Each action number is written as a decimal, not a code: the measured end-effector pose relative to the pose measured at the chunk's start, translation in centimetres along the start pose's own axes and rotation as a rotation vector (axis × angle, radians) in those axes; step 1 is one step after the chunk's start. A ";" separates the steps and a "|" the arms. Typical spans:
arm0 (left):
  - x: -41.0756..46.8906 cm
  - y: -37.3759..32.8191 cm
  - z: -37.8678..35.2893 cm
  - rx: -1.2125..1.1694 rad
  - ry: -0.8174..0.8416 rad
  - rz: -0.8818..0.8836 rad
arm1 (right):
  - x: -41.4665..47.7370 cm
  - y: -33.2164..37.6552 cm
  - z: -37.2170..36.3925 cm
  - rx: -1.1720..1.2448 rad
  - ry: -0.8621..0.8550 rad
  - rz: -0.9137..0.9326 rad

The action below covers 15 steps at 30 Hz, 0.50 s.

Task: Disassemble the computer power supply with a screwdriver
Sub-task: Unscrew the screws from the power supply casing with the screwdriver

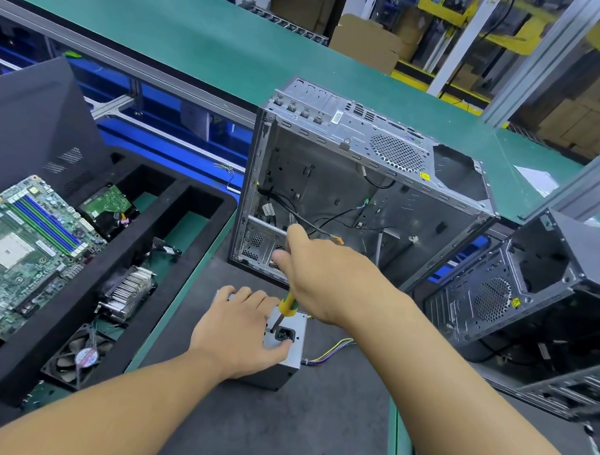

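Note:
A small grey power supply stands on the dark mat in front of me, its socket face turned up and coloured wires trailing from its right side. My left hand grips the unit from the left, thumb on the top face beside the black socket. My right hand holds a yellow-and-green screwdriver upright, its tip down on the top face next to the socket. The handle's upper end is hidden in my fist.
An empty grey computer case stands open just behind the power supply. A black foam tray at left holds a motherboard, a heatsink and a fan. More cases lie at right. A green conveyor runs behind.

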State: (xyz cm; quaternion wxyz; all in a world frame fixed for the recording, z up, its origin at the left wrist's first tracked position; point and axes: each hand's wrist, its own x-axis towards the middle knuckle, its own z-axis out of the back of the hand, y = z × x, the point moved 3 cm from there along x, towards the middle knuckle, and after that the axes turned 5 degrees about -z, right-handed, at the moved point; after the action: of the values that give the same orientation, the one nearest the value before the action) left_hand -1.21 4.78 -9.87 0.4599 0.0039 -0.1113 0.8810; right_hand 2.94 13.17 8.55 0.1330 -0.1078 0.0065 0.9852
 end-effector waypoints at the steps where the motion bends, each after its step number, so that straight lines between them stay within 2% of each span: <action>1: 0.0 0.0 0.0 0.001 0.003 0.004 | 0.0 0.1 0.1 0.003 0.009 0.036; 6: 0.0 0.1 0.2 -0.005 0.002 0.001 | -0.3 0.2 0.5 0.105 0.190 0.077; 10: 0.0 0.2 0.3 -0.066 -0.004 -0.012 | -0.1 0.0 0.3 -0.004 0.096 -0.069; 13: -0.3 0.2 0.5 -0.111 -0.064 -0.027 | 0.2 0.4 0.2 0.020 0.047 0.032; 15: -0.3 0.2 0.5 -0.141 -0.087 -0.021 | 0.1 0.4 0.3 0.070 0.111 0.064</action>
State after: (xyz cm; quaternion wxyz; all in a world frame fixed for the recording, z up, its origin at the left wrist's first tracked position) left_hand -1.23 4.29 -9.41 0.4629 0.0108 -0.1929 0.8651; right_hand 2.73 12.85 8.80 0.1045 -0.1573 0.0518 0.9806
